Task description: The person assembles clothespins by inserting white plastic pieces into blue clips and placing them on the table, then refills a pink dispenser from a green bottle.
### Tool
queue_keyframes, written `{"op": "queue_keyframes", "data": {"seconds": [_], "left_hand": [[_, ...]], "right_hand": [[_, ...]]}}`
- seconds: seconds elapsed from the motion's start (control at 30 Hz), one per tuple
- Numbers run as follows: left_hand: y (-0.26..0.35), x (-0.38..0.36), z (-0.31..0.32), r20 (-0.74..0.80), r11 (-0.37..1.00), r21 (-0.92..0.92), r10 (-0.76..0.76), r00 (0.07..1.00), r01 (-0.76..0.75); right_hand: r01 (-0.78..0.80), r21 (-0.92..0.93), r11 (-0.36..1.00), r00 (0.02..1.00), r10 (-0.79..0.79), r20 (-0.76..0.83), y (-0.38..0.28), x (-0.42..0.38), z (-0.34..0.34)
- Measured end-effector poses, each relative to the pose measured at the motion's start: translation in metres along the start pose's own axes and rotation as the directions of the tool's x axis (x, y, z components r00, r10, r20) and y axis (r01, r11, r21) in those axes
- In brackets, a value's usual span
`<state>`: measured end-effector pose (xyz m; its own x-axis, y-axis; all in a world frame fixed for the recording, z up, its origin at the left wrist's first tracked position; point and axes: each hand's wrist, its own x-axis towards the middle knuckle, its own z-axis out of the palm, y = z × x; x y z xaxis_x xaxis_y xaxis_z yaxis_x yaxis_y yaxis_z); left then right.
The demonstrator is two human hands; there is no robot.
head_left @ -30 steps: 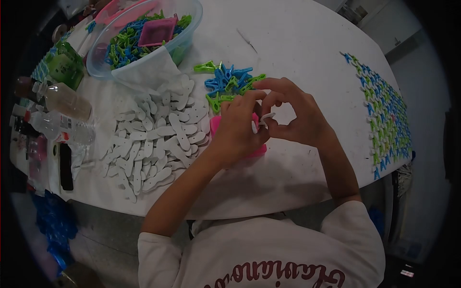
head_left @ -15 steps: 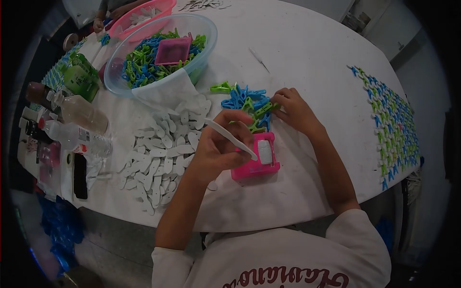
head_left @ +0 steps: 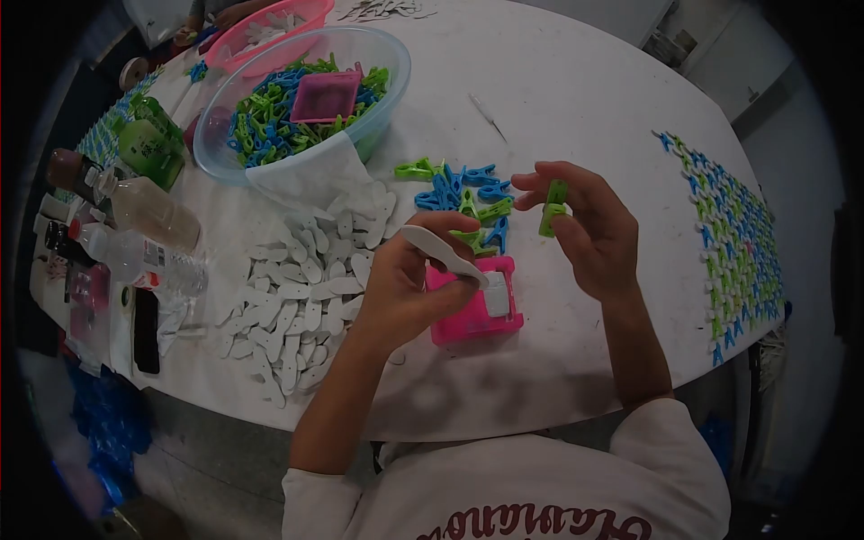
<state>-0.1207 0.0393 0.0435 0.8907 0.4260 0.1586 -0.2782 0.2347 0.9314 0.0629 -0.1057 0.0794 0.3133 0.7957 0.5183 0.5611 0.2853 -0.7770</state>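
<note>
My left hand (head_left: pixel 416 292) is closed on a flat white peanut-shaped piece (head_left: pixel 436 248), held tilted beside a pink holder (head_left: pixel 452 322) with a white block (head_left: pixel 496 295) in it. Between the thumb and fingers of my right hand (head_left: pixel 601 236) is a green clothespin (head_left: pixel 553 209), raised over the table to the right of the holder. A small group of blue clothespins (head_left: pixel 441 192) and green ones lies just beyond the holder. Left of my left hand spreads a pile of similar white pieces (head_left: pixel 292 306).
A clear blue basin (head_left: pixel 392 101) holds many clothespins and a pink tray (head_left: pixel 324 97). Bottles (head_left: pixel 151 211) and a dark phone (head_left: pixel 147 330) stand or lie at left. Rows of finished-looking clips (head_left: pixel 738 238) line the right edge. A thin pointed tool (head_left: pixel 487 117) lies farther back. Another person's arm shows behind a pink basin (head_left: pixel 270 56).
My right hand has drawn back from the clothespin group toward the right with a green clothespin. My left hand has shifted slightly, and the white piece in it has turned.
</note>
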Motion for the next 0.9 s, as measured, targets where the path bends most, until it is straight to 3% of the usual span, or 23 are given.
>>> {"op": "queue_keyframes", "data": {"seconds": [0.03, 0.23, 0.47, 0.57, 0.63, 0.9], "left_hand": [[-0.003, 0.000, 0.001, 0.013, 0.999, 0.035, 0.028, 1.000, -0.028], [-0.018, -0.006, 0.023, 0.023, 0.998, -0.010, 0.065, 0.998, -0.064], [-0.024, -0.011, 0.037, -0.007, 0.977, -0.198, 0.083, 0.996, -0.083], [-0.027, -0.011, 0.037, -0.041, 0.975, -0.203, 0.086, 0.995, -0.093], [-0.026, -0.010, 0.037, -0.046, 0.975, -0.204, 0.085, 0.995, -0.093], [-0.024, -0.008, 0.034, -0.054, 0.974, -0.206, 0.090, 0.995, -0.099]], "right_hand": [[0.133, 0.075, 0.988, 0.989, -0.127, -0.081, -0.004, -0.002, 0.008], [0.254, 0.220, 0.942, 0.948, -0.197, -0.249, -0.015, -0.014, 0.042], [0.277, 0.236, 0.932, 0.955, -0.239, -0.175, -0.010, -0.019, 0.052], [0.277, 0.289, 0.916, 0.958, -0.239, -0.158, -0.011, -0.020, 0.054], [0.204, 0.167, 0.965, 0.971, -0.177, -0.163, -0.016, -0.020, 0.056], [0.207, 0.150, 0.967, 0.973, -0.188, -0.131, -0.012, -0.020, 0.057]]}}
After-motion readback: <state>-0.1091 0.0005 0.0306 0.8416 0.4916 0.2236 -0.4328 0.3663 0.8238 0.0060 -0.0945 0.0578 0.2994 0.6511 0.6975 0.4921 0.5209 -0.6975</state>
